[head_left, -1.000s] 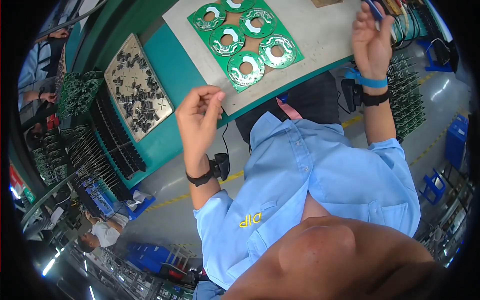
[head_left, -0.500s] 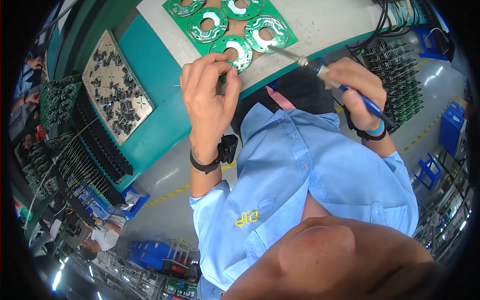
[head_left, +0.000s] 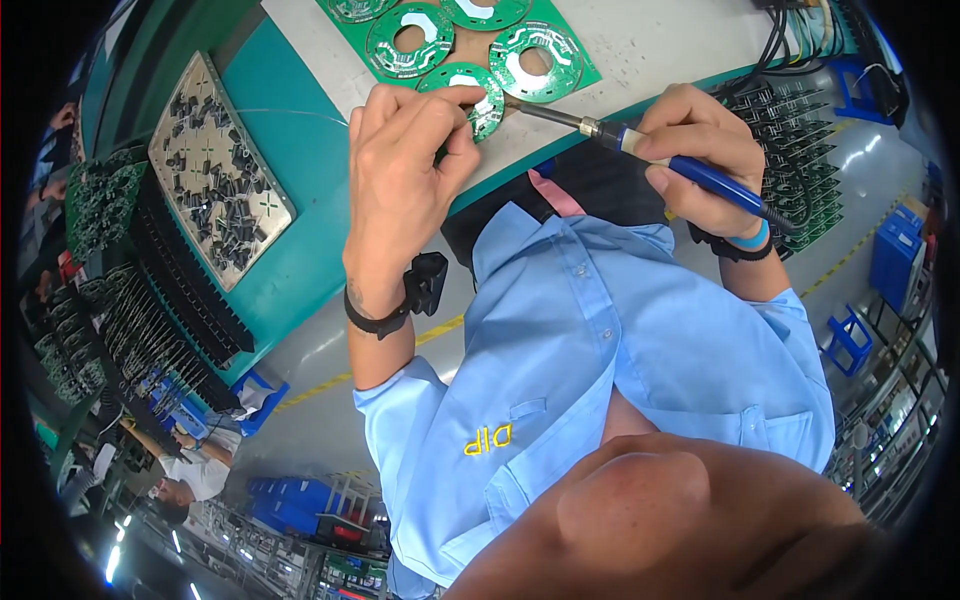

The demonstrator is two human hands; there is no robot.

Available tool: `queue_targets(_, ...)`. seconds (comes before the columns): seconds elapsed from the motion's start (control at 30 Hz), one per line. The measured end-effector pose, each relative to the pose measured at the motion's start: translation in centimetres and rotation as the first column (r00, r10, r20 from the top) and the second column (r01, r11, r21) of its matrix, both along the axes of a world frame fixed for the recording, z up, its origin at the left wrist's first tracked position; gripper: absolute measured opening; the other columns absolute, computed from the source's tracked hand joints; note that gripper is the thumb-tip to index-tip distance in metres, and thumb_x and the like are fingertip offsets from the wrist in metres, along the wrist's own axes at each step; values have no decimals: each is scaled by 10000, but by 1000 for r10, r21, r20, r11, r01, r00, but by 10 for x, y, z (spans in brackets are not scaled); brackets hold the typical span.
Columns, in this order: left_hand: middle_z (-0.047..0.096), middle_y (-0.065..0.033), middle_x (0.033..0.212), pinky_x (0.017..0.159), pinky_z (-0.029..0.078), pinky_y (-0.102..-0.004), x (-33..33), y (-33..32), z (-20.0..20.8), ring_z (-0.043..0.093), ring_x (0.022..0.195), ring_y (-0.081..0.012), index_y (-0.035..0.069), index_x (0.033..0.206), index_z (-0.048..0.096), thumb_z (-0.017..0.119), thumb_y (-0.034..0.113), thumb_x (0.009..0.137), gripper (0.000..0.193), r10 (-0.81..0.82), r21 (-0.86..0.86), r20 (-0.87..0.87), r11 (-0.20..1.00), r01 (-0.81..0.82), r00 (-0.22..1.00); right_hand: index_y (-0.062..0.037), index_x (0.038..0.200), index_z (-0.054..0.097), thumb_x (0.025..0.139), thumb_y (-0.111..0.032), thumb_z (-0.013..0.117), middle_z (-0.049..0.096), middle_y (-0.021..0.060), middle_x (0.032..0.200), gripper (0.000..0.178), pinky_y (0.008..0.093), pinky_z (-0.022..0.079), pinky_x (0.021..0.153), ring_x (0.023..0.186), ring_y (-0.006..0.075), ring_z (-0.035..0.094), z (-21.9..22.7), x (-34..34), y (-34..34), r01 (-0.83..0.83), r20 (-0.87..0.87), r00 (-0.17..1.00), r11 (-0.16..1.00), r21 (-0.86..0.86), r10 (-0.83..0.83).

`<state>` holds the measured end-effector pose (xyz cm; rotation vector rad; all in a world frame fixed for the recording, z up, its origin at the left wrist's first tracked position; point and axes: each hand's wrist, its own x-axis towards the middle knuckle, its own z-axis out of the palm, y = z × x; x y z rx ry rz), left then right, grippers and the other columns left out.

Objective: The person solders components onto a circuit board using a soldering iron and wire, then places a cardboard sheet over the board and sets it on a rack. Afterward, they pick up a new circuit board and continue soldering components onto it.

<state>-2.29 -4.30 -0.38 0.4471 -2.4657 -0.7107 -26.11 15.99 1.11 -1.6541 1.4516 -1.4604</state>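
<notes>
My right hand (head_left: 705, 160) is closed round the blue handle of a soldering iron (head_left: 715, 188). The iron's metal tip points left and reaches the right edge of the nearest ring-shaped circuit board (head_left: 487, 112). My left hand (head_left: 405, 155) hovers over that board's left side, fingers curled and pinched. A thin silvery solder wire (head_left: 295, 112) runs into this hand from the left; its end at the fingertips is hidden. Several ring boards sit together in a green panel (head_left: 585, 75), among them one at the right (head_left: 540, 85) and one further left (head_left: 385, 48).
Left of my left hand lies a pale tray (head_left: 268, 240) with many small black components on the green bench mat (head_left: 300, 160). Black strips (head_left: 200, 300) line the bench's left side. Cables (head_left: 790, 45) hang at the back right, above racked boards (head_left: 800, 150). Another person (head_left: 205, 470) is at lower left.
The iron's tip has moved left and slightly down, from the right ring board to the nearest one. My left hand has shifted left, its fingers more curled, and more of the wire shows.
</notes>
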Motion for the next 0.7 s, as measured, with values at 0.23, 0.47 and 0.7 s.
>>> queue_targets(0.23,812,33,1046,756,419,-372,-1,-6,4,573,837,-221,58,777,579,787,-6,734,221,-51,-1,45,999,51,998,36,1037,775,775,-17,730,684,147,969,271,311,457,676,783,195,611,-1,-4,-8,-74,34,997,994,86,72)
queue_targets(0.47,814,28,1047,748,432,-370,-2,-8,8,557,823,-223,46,767,569,789,-5,727,229,-61,28,67,998,59,996,41,1045,774,775,-14,737,687,148,974,278,303,462,680,789,192,621,-6,-6,-11,-67,23,998,995,77,65)
queue_targets(0.7,815,21,1047,751,444,-367,-2,-9,8,556,821,-225,43,772,568,787,-7,726,230,-67,49,63,997,64,996,39,1044,774,785,-14,739,691,146,979,267,301,463,682,790,191,623,-8,-7,-13,-61,42,997,994,94,58)
